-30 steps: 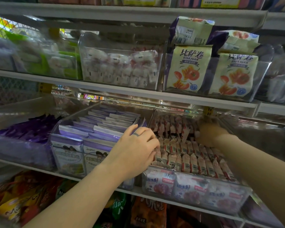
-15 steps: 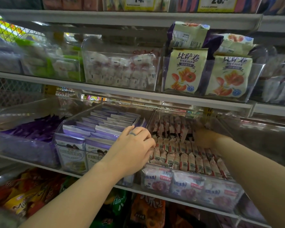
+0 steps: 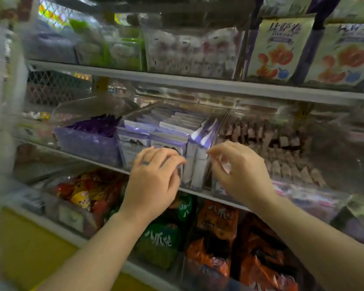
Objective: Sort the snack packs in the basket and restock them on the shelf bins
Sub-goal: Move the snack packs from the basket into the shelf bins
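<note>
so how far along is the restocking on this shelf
Looks done: the purple-white pack bin and the small red-white pack bin beside it sit well filled. In hand: left hand and right hand are at the purple-white bin's front; the right may pinch something small and pinkish, too blurred to be sure. Left: unknown, the basket is out of view.

Your left hand (image 3: 153, 181) is curled against the front wall of the bin (image 3: 135, 152) of purple packs (image 3: 168, 124) at the shelf (image 3: 88, 160) edge. Your right hand (image 3: 240, 173) is curled just beside the bin's right front corner, below a tilted pack (image 3: 206, 133). Blur hides both grips.
</note>
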Demonstrator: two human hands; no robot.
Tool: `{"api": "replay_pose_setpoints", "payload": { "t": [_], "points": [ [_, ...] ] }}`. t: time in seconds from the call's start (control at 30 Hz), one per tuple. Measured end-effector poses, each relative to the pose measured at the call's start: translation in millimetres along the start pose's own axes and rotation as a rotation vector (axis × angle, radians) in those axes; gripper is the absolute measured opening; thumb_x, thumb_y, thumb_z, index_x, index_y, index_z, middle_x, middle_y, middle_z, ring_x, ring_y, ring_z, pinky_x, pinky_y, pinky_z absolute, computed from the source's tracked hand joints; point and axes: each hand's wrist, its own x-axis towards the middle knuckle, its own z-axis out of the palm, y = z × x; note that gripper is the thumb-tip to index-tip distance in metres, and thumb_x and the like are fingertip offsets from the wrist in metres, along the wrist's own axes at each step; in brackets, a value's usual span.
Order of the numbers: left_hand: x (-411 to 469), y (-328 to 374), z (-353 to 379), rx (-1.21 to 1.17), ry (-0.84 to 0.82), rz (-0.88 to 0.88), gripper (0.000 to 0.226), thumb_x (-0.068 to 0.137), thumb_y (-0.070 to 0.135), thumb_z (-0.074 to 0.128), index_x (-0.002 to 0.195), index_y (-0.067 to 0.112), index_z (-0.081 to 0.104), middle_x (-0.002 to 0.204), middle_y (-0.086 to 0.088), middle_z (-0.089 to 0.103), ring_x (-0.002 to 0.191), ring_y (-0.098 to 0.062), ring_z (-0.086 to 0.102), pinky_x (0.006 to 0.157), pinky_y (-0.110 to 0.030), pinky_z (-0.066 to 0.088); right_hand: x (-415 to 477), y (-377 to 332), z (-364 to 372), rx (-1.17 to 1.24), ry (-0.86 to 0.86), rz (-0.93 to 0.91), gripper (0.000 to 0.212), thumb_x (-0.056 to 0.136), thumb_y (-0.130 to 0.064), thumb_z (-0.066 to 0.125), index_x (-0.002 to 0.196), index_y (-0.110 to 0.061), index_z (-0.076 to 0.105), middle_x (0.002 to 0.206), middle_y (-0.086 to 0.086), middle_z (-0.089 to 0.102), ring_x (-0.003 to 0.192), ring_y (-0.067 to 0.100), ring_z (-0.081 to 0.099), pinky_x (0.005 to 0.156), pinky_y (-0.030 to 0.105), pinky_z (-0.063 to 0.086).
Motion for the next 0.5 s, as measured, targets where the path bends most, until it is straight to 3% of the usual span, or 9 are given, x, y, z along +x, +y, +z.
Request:
{"api": "replay_pose_setpoints", "payload": {
  "t": [0.2,0.5],
  "points": [
    [-118,-44,-28,0.129,-0.068,-0.224,0.024,0.088,0.018,0.046,0.100,0.018,0.067,0.098,0.003,0.063,0.093,-0.018,0.056,0.099,-0.034,0.036,-58,-78,97,0.221,-0.210,-0.093,0.019,0.084,-0.018,0.063,0.101,-0.021,0.070,0.093,-0.008,0.071,0.083,0.013,0.066,0.069,0.034,0.056],
    [-290,-94,-89,0.322,-0.459,-0.614,0.027,0.075,0.015,0.051,0.097,0.020,0.067,0.090,0.002,0.065,0.085,-0.024,0.061,0.085,-0.034,0.035,-149,-162,259,0.338,-0.914,-0.049,0.025,0.092,-0.031,0.050,0.115,-0.031,0.059,0.106,-0.010,0.066,0.101,0.018,0.062,0.074,0.033,0.049]
  ]
}}
